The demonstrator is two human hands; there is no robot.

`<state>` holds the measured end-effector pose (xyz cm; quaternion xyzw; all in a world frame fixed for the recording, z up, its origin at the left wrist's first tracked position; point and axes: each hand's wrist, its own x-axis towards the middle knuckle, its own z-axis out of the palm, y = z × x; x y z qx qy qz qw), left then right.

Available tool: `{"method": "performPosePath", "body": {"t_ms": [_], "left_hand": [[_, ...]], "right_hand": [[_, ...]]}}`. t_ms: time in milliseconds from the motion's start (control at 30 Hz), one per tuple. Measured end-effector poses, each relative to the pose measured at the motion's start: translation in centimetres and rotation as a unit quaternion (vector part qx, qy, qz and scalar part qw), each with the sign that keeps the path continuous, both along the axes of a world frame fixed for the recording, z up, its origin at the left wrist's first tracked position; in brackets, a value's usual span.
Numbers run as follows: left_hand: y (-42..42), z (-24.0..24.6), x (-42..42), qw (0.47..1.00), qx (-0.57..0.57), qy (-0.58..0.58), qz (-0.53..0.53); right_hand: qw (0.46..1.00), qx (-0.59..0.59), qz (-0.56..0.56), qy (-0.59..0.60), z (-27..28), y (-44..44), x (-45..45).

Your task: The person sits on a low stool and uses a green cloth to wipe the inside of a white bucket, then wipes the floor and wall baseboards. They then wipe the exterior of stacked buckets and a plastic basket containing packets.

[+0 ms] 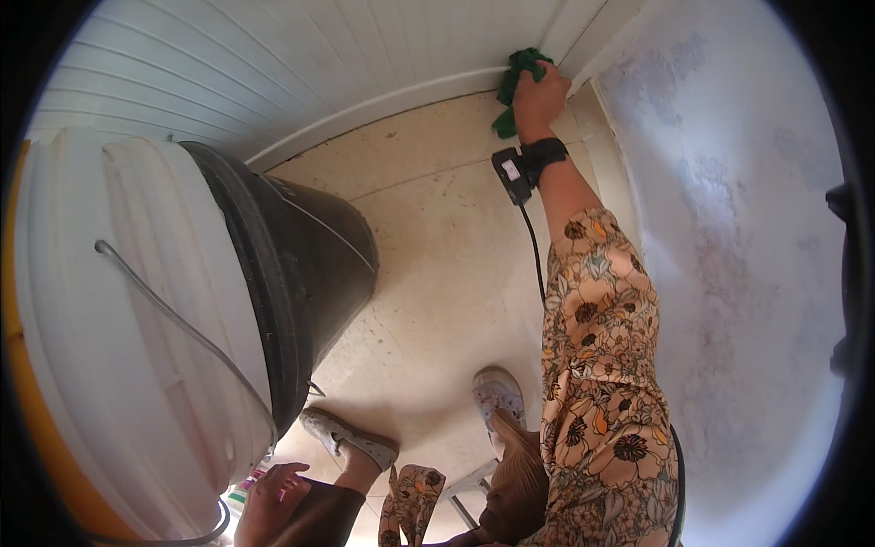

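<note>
My right hand reaches far forward and grips a crumpled green cloth. It presses the cloth against the foot of a white grooved panel, close to the corner with the side wall. A black strap with a small black device is around my right wrist, and a black cable runs from it along my sleeve. Low in the view, my left hand is beside my bent knee, its fingers loosely curled and nothing visible in them. Part of this hand is cut off by the picture's bottom edge.
At left, white plastic buckets with a wire handle sit stacked with a black bucket. A yellow object shows behind them. The stained white wall rises at right. My shoes stand on beige floor tiles.
</note>
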<state>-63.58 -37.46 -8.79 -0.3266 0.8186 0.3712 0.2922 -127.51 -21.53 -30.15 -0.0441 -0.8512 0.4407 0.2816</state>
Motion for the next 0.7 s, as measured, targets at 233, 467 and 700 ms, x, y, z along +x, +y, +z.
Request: {"method": "performPosePath", "body": {"t_ms": [233,467,700], "left_hand": [[1.1,1.5,-2.6,1.0,0.008,0.008,-0.007],[0.7,2.3,-2.4,1.0,0.004,0.016,0.0],[0.0,0.8,-0.8,1.0,0.016,0.011,-0.007]], "right_hand": [[0.991,0.025,0.129,-0.012,-1.6,-7.4,4.1],[0.982,-0.027,0.183,-0.023,0.0,-6.9,6.7],[0.994,-0.082,0.01,-0.071,0.1,-2.4,0.3]]}}
